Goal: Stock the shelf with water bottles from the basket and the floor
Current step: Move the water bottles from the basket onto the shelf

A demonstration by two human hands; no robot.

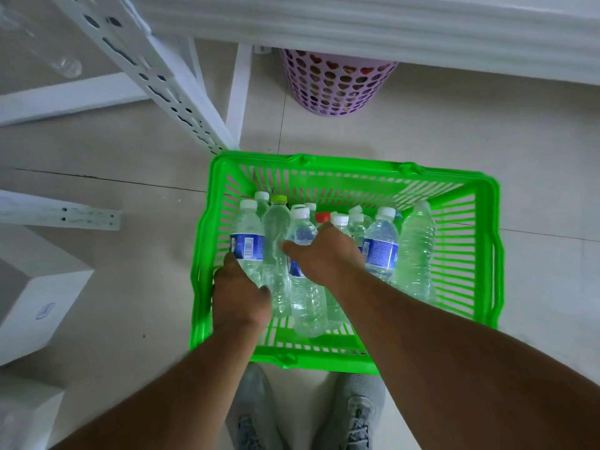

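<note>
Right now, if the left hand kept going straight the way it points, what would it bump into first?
The left hand points into the green basket, and its fingers already touch the blue-labelled bottle on the near left. Going on, it would press that bottle first, though depth is hard to judge from above.

Soft, even, diffuse daylight is seen throughout; no harsh glare is recorded, only faint highlights on the clear bottles [416, 251]. Weak shadows are cast on the pale floor tiles [487, 131] beneath the white ledge [389, 30]. Wide-angle bending is noted at the edges, with slight blur on the shelf frame [156, 76].
</note>
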